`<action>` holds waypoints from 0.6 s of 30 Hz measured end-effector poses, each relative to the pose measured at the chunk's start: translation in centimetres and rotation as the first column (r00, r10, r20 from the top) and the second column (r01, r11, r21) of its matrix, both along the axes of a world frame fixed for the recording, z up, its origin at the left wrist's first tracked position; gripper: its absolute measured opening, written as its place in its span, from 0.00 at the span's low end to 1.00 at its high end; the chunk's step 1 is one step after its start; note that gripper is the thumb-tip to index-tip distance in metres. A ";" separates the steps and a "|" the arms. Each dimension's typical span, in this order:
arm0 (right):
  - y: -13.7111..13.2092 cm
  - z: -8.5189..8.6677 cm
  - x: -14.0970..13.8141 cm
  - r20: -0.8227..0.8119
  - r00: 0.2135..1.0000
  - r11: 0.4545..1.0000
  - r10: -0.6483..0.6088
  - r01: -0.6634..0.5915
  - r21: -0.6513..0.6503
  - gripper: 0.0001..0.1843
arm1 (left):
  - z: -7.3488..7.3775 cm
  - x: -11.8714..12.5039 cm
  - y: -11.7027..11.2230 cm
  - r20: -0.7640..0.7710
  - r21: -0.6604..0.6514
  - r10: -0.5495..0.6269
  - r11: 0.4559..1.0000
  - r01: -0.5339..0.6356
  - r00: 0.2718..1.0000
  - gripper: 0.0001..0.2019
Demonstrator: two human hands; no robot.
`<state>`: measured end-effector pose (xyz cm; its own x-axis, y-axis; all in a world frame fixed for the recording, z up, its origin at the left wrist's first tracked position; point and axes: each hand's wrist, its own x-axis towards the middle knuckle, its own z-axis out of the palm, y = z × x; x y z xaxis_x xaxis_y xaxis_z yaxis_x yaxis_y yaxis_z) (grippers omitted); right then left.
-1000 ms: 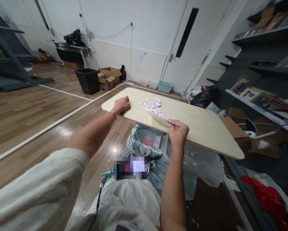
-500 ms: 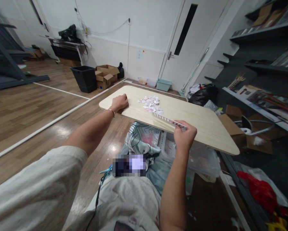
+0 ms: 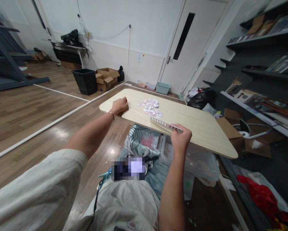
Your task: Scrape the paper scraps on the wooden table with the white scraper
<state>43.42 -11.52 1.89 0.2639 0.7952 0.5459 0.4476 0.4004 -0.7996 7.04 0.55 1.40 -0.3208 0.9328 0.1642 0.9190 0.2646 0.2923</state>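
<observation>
My right hand (image 3: 181,138) is wrapped round one end of a long white strip (image 3: 163,124) with a row of slots or dark marks. The strip slants across the near edge of a pale wooden tabletop (image 3: 196,120). Just beyond its far end lies a loose pile of small white and pinkish paper-like pieces (image 3: 150,107). On the left of the tabletop, my left hand (image 3: 119,106) rests closed in a fist; whatever it may hold is hidden.
Below the table edge are a patterned cloth (image 3: 140,136) and clear plastic bins (image 3: 201,163). A pixelated device and blue-handled scissors (image 3: 105,174) lie at my lap. Cardboard boxes (image 3: 232,134) and dark shelves stand right; a black bin (image 3: 84,81) stands far left.
My right hand has drawn the strip slightly toward me and to the left, and its broad side now shows more. My left hand stays in place on the table. The view has tilted slightly.
</observation>
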 end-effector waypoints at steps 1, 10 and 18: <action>0.0 0.1 0.0 -0.004 1.000 1.000 -0.006 0.006 -0.001 0.19 | 0.0 0.0 0.0 0.005 0.004 0.002 1.000 -0.002 1.000 0.24; -0.7 0.8 0.8 -0.068 0.998 1.000 0.018 -0.019 -0.005 0.16 | 0.2 0.2 -0.3 0.001 0.006 0.007 1.000 -0.007 1.000 0.23; 0.4 0.2 1.9 -0.145 0.986 0.996 -0.081 0.083 0.011 0.18 | 0.4 0.4 -0.6 -0.016 -0.007 0.009 1.000 -0.009 1.000 0.24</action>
